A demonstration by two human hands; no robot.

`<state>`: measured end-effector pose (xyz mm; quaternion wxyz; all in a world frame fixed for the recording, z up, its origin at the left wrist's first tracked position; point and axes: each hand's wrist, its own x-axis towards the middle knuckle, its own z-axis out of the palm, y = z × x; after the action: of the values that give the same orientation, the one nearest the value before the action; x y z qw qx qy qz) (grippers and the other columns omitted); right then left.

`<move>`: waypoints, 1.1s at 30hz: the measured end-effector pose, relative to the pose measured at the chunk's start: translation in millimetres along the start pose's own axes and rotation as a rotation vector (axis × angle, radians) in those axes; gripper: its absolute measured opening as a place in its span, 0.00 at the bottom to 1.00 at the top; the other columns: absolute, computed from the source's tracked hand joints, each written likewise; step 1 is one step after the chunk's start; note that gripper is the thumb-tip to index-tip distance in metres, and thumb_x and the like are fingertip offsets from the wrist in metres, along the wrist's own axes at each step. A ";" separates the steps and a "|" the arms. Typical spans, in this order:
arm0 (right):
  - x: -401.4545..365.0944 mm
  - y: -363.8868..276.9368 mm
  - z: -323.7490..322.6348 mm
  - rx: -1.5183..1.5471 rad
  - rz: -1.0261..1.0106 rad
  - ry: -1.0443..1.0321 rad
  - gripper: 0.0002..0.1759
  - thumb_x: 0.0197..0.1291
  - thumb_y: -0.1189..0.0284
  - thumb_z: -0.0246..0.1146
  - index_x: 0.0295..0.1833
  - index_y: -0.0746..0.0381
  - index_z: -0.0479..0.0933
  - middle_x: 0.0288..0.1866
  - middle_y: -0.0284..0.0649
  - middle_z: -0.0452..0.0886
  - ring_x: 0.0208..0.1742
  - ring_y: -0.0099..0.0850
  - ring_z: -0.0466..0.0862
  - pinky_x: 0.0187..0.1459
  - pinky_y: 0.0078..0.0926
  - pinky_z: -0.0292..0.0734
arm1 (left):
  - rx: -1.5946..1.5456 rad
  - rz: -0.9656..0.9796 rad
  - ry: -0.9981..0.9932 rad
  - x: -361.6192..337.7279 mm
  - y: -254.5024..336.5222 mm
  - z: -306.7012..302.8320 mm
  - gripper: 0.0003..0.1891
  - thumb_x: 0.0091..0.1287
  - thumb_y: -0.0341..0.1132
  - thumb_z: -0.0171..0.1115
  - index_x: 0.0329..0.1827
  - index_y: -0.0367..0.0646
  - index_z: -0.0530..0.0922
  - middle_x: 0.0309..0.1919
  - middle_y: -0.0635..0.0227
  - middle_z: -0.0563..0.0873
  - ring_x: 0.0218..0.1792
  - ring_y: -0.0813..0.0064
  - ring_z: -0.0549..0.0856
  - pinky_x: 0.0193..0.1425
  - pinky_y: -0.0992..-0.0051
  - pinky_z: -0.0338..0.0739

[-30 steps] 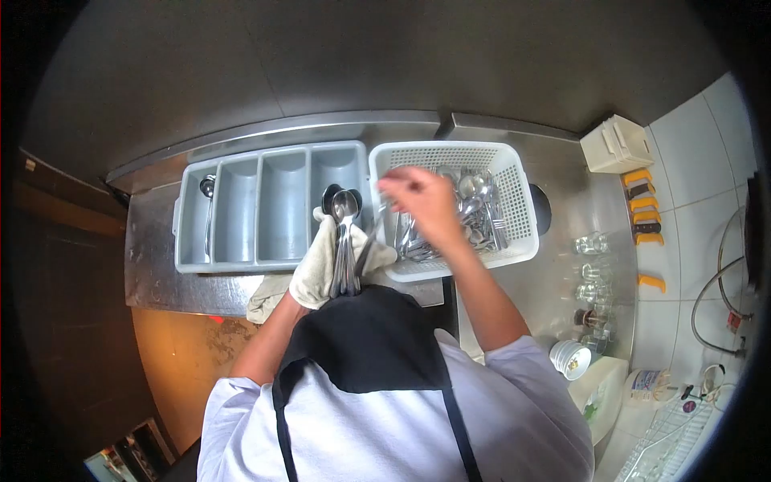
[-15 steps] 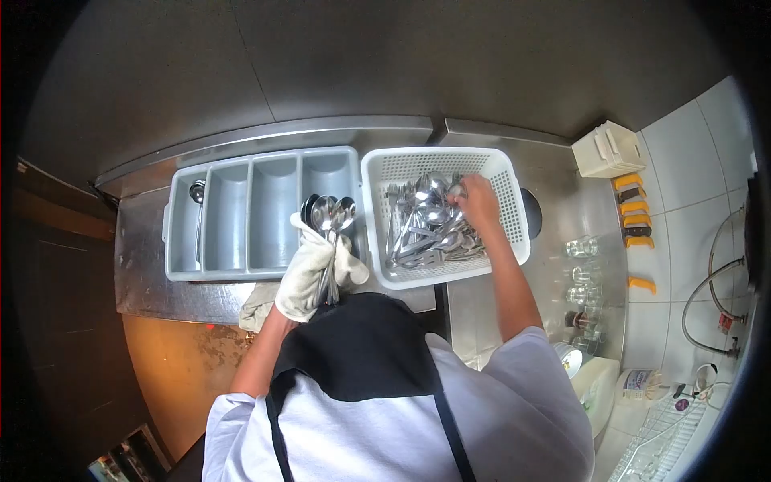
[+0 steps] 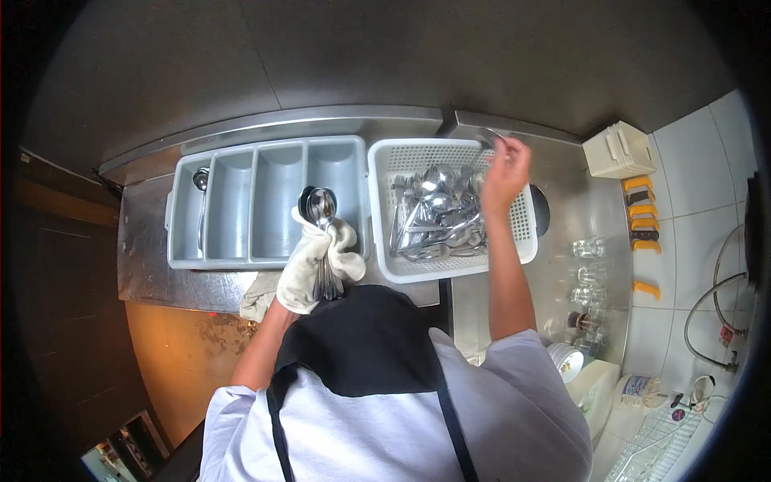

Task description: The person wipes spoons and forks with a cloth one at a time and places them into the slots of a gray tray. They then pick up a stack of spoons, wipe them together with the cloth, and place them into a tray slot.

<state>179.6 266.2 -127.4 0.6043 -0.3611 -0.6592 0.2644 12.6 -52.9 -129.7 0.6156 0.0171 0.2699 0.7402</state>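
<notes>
My left hand (image 3: 309,269), wrapped in a white cloth, is closed round a bundle of spoons (image 3: 323,207), bowls upward, in front of the grey divided tray (image 3: 312,265). My right hand (image 3: 506,173) is raised over the far right corner of the white perforated basket (image 3: 393,271), its fingers pinched on a spoon (image 3: 494,140) that is partly blurred. Mixed cutlery (image 3: 438,213) lies heaped in the basket, with forks and spoons showing. A ladle (image 3: 201,205) rests in the tray's leftmost compartment.
Several glasses (image 3: 589,273) stand right of the basket. A cream container (image 3: 618,151) and yellow-handled tools (image 3: 642,210) are at the right wall. A round dark object (image 3: 540,210) shows beside the basket. White bowls (image 3: 567,360) are at the lower right, and a folded cloth (image 3: 259,297) lies at the counter's front edge.
My right hand has risen from the cutlery heap toward the basket's far right corner, bringing up a spoon. My left hand still holds its bundle, the spoon bowls now closer together.
</notes>
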 end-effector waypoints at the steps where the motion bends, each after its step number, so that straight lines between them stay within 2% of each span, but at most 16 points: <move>1: -6.2 -3.9 7.0 0.099 0.099 -0.007 0.07 0.74 0.71 0.65 0.49 0.63 0.79 0.37 0.37 0.85 0.34 0.24 0.84 0.33 0.26 0.83 | 0.037 0.002 0.036 0.3 -0.1 -0.2 0.01 0.79 0.31 0.55 0.48 0.44 0.74 0.39 0.71 0.78 0.34 0.82 0.77 0.32 0.80 0.75; 2: -16.2 -4.4 12.8 0.093 0.236 -0.102 0.09 0.74 0.67 0.66 0.49 0.63 0.79 0.36 0.34 0.83 0.33 0.20 0.81 0.31 0.22 0.83 | 0.011 -0.028 -0.003 -0.3 0.4 2.1 0.01 0.79 0.31 0.55 0.47 0.45 0.73 0.38 0.71 0.78 0.33 0.83 0.77 0.33 0.81 0.75; 3: -29.0 0.2 24.4 0.158 0.331 -0.146 0.11 0.73 0.66 0.67 0.48 0.64 0.79 0.35 0.36 0.83 0.31 0.21 0.81 0.29 0.21 0.83 | -0.016 -0.060 -0.043 -1.6 2.2 6.3 0.02 0.79 0.31 0.55 0.46 0.45 0.73 0.37 0.72 0.77 0.33 0.84 0.76 0.34 0.82 0.75; 5: -59.6 33.4 38.4 0.189 0.465 -0.348 0.11 0.71 0.66 0.68 0.47 0.64 0.81 0.39 0.38 0.86 0.34 0.23 0.86 0.28 0.20 0.83 | -0.043 -0.090 -0.091 -3.2 3.5 13.1 0.03 0.80 0.32 0.55 0.45 0.45 0.73 0.35 0.73 0.77 0.31 0.85 0.75 0.35 0.82 0.75; 6: -71.8 46.0 41.7 0.215 0.635 -0.485 0.16 0.69 0.63 0.70 0.49 0.65 0.82 0.44 0.43 0.89 0.36 0.29 0.89 0.34 0.29 0.86 | -0.044 -0.088 -0.098 -3.7 3.4 15.8 0.04 0.80 0.33 0.55 0.44 0.45 0.72 0.35 0.73 0.76 0.30 0.85 0.75 0.35 0.82 0.75; 9: -75.8 44.7 22.2 -0.281 0.295 -0.720 0.19 0.65 0.60 0.73 0.51 0.64 0.83 0.45 0.44 0.90 0.46 0.35 0.91 0.46 0.37 0.87 | 0.102 -0.042 -0.046 1.2 2.4 0.6 0.06 0.81 0.36 0.55 0.44 0.48 0.70 0.32 0.73 0.74 0.25 0.84 0.74 0.30 0.81 0.75; 10: -64.4 29.7 7.2 -0.472 0.244 -0.797 0.26 0.63 0.52 0.73 0.51 0.65 0.84 0.42 0.49 0.90 0.46 0.42 0.91 0.51 0.42 0.83 | 0.173 -0.023 -0.015 1.9 1.3 -5.6 0.07 0.82 0.38 0.55 0.44 0.49 0.69 0.32 0.73 0.73 0.23 0.83 0.74 0.28 0.80 0.75; 13: -45.2 26.7 -36.1 -1.033 0.251 -1.161 0.31 0.61 0.48 0.73 0.55 0.65 0.83 0.46 0.51 0.90 0.49 0.49 0.90 0.52 0.45 0.84 | 0.087 -0.013 0.016 -3.4 1.7 2.1 0.10 0.82 0.37 0.55 0.40 0.44 0.72 0.33 0.74 0.75 0.28 0.86 0.73 0.33 0.83 0.71; 16: -64.7 27.0 -74.1 -1.010 0.331 -1.132 0.36 0.59 0.46 0.73 0.57 0.68 0.80 0.45 0.54 0.89 0.49 0.51 0.90 0.53 0.48 0.83 | 0.045 -0.032 -0.029 -1.8 0.5 6.5 0.10 0.82 0.36 0.54 0.40 0.44 0.73 0.33 0.75 0.75 0.30 0.87 0.72 0.35 0.84 0.70; 19: -91.4 17.8 -78.3 -0.959 0.372 -1.061 0.41 0.58 0.45 0.74 0.60 0.71 0.75 0.44 0.56 0.89 0.48 0.53 0.89 0.53 0.50 0.83 | 0.170 -0.061 -0.037 7.1 -1.2 -7.8 0.09 0.82 0.36 0.54 0.41 0.43 0.73 0.35 0.74 0.76 0.30 0.86 0.73 0.35 0.84 0.72; 23: -105.8 24.5 -83.9 -0.780 0.398 -0.868 0.35 0.59 0.58 0.74 0.65 0.67 0.72 0.47 0.57 0.88 0.50 0.56 0.89 0.55 0.50 0.82 | 0.107 -0.096 0.028 2.3 -2.4 3.5 0.07 0.81 0.35 0.53 0.44 0.43 0.75 0.37 0.73 0.78 0.31 0.84 0.76 0.38 0.84 0.74; 26: -103.4 32.7 -86.1 -0.545 0.458 -0.653 0.28 0.63 0.70 0.71 0.66 0.65 0.73 0.48 0.53 0.89 0.47 0.45 0.91 0.49 0.41 0.86 | 0.086 -0.090 0.086 -2.2 -0.2 8.8 0.07 0.81 0.34 0.52 0.46 0.44 0.76 0.39 0.71 0.79 0.32 0.82 0.79 0.40 0.83 0.77; 28: -94.3 23.3 -82.8 -0.181 0.575 -0.515 0.23 0.66 0.73 0.69 0.64 0.65 0.75 0.47 0.46 0.88 0.45 0.33 0.89 0.41 0.29 0.85 | 0.056 -0.097 0.137 -1.3 -0.8 10.1 0.07 0.82 0.34 0.50 0.47 0.44 0.76 0.39 0.70 0.79 0.33 0.80 0.80 0.43 0.79 0.79; 30: -74.9 -8.2 -73.5 0.033 0.574 -0.393 0.14 0.70 0.75 0.66 0.59 0.65 0.80 0.48 0.39 0.88 0.45 0.23 0.87 0.38 0.19 0.85 | -0.226 -0.120 0.191 6.4 -7.2 -0.4 0.03 0.79 0.31 0.52 0.47 0.43 0.75 0.39 0.68 0.78 0.35 0.73 0.81 0.45 0.68 0.82; 31: -66.8 -23.4 -69.0 0.073 0.538 -0.394 0.14 0.70 0.75 0.67 0.58 0.65 0.81 0.48 0.39 0.89 0.46 0.23 0.88 0.38 0.20 0.85 | -0.365 -0.132 0.216 12.4 -11.8 -7.9 0.02 0.77 0.29 0.54 0.47 0.43 0.75 0.39 0.67 0.77 0.36 0.69 0.82 0.47 0.62 0.83; 33: -53.4 -55.7 -61.9 0.149 0.466 -0.391 0.12 0.70 0.74 0.68 0.56 0.65 0.82 0.49 0.40 0.89 0.46 0.24 0.88 0.39 0.20 0.85 | -0.373 -0.152 0.166 22.5 -22.9 -29.7 0.04 0.76 0.31 0.54 0.48 0.42 0.74 0.39 0.64 0.77 0.38 0.65 0.82 0.50 0.56 0.82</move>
<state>232.5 184.9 -107.9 0.4142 -0.3993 -0.6412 0.5078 17.1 -41.2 -171.6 0.6377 -0.1785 0.1783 0.7278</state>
